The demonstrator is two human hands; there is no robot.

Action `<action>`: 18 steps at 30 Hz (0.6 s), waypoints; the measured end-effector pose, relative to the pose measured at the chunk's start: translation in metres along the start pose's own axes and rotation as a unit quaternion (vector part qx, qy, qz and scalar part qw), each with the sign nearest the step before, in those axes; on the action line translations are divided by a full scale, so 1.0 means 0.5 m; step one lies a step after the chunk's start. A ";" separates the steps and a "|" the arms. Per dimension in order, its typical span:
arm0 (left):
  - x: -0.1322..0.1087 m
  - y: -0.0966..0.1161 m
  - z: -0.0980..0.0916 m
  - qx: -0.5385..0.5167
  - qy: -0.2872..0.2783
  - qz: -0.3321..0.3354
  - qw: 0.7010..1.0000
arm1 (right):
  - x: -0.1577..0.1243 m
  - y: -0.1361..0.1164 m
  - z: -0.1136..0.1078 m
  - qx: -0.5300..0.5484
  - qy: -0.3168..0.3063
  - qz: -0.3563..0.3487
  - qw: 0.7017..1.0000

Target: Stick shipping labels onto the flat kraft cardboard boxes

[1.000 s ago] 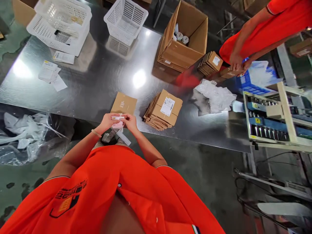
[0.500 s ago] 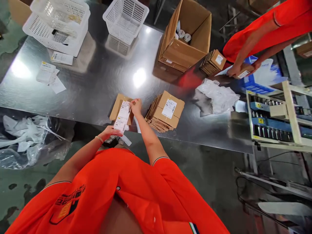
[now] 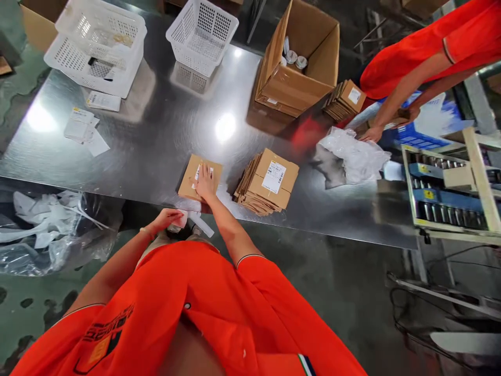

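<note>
A flat brown cardboard box [image 3: 189, 180] lies near the front edge of the metal table. My right hand [image 3: 205, 184] rests on it with the fingers stretched out, pressing over a white printed label [image 3: 198, 171] that is partly hidden. Below the table edge, my left hand [image 3: 166, 219] is closed on a roll of labels [image 3: 180, 220]. A pale strip of backing paper [image 3: 201, 224] hangs just right of the roll. Beside my right forearm stands a stack of flat cardboard boxes [image 3: 266, 181], its top one bearing a white label.
White baskets [image 3: 133, 75], [image 3: 203, 60] and a large carton [image 3: 297, 86] stand along the table's back. Loose label sheets [image 3: 84, 128] lie at the left. At the right are crumpled plastic [image 3: 352, 156], a rack [image 3: 446, 224] and a co-worker's hands [image 3: 373, 133].
The label strip that both hands held over the box is now down on it. My right hand has flattened onto the label; my left hand has drawn back below the table edge.
</note>
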State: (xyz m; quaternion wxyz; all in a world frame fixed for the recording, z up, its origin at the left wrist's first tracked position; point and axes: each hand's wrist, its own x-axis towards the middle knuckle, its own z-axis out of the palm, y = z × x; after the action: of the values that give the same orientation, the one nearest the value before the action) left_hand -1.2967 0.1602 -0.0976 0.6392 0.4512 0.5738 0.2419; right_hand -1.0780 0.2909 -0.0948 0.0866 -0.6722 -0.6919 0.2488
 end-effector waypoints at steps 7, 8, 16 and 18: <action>0.097 0.094 0.011 0.102 0.123 0.021 0.987 | -0.060 0.053 -0.021 0.112 0.099 0.273 0.950; 0.101 0.097 0.014 0.109 0.124 0.026 0.986 | -0.069 0.044 -0.015 0.126 0.098 0.280 0.947; 0.046 0.118 0.039 -0.002 -0.025 0.077 0.997 | -0.137 0.151 -0.216 0.136 0.232 0.240 0.933; 0.029 0.125 0.043 -0.028 -0.058 0.067 0.996 | -0.173 0.228 -0.321 0.113 0.287 0.244 0.919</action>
State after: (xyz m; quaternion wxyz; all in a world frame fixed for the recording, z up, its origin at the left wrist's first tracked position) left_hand -1.2599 0.1957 -0.0530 0.6667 0.4834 0.4971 0.2734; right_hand -0.8968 0.2399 0.0092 0.2932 -0.8485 -0.4193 0.1352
